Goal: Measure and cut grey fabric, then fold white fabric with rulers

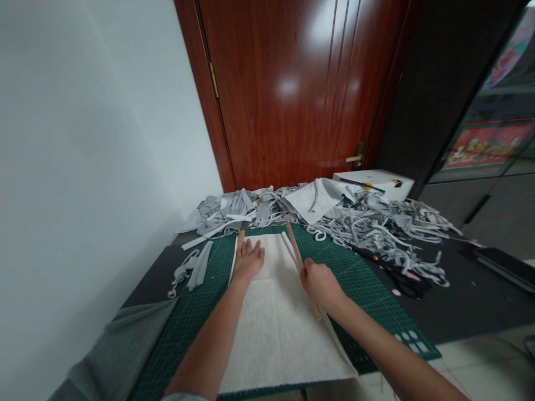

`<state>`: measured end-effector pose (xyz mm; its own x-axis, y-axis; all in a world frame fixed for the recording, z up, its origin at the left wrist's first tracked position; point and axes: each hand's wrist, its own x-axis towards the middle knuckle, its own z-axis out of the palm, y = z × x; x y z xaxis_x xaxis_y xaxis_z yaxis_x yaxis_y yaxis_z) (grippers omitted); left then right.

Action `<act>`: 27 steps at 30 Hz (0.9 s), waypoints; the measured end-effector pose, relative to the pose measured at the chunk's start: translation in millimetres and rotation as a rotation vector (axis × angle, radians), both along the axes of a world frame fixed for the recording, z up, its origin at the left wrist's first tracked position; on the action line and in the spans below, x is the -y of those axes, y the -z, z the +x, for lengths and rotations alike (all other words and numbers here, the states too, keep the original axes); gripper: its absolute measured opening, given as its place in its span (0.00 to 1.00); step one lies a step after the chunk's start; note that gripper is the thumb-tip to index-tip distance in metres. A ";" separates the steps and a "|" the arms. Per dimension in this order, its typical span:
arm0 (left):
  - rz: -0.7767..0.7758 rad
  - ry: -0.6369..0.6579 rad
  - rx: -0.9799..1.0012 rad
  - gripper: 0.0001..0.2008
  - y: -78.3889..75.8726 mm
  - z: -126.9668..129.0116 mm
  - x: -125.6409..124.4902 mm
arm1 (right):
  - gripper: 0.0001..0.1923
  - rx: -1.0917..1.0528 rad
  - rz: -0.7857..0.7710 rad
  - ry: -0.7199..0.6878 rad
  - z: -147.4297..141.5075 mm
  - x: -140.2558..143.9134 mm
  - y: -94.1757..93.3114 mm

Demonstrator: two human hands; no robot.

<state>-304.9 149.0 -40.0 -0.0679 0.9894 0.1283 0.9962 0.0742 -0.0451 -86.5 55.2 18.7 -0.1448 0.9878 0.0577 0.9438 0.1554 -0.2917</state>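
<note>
A pale off-white cloth (pixel 271 334) lies flat on a green cutting mat (pixel 359 284). My left hand (pixel 249 260) rests on its upper left part, fingers stretched out. A wooden strip (pixel 241 238) shows just beyond those fingertips, along the cloth's left edge. My right hand (pixel 320 283) is closed round a longer wooden ruler-like stick (pixel 295 245), which lies slanted along the cloth's right edge. Beside the stick, the cloth's right edge looks curled. Markings on the stick are too small to read.
Heaps of grey fabric scraps (pixel 384 223) cover the far side of the table. Black scissors (pixel 401 278) lie right of the mat, near a dark flat object (pixel 507 267). A white box (pixel 376 184) stands behind. Grey cloth (pixel 125 345) hangs at the left, beside the wall.
</note>
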 end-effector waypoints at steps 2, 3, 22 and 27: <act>0.004 -0.005 -0.011 0.26 1.2 -0.3 -0.8 | 0.12 -0.026 0.001 -0.057 -24.5 5.8 -4.4; 0.005 -0.005 -0.017 0.26 1.4 -0.4 -0.8 | 0.12 -0.037 -0.002 -0.078 -37.1 8.7 -4.5; -0.003 0.013 -0.011 0.29 -0.8 -0.4 1.4 | 0.23 -0.123 -0.064 -0.092 -63.0 5.4 28.8; 0.013 0.015 -0.015 0.30 0.5 -0.2 1.6 | 0.28 -0.068 -0.053 -0.029 -37.3 2.4 32.4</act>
<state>-305.2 147.4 -40.5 -0.0510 0.9886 0.1416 0.9965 0.0599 -0.0592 -123.7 52.9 -13.7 -0.1713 0.9851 0.0163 0.9168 0.1654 -0.3635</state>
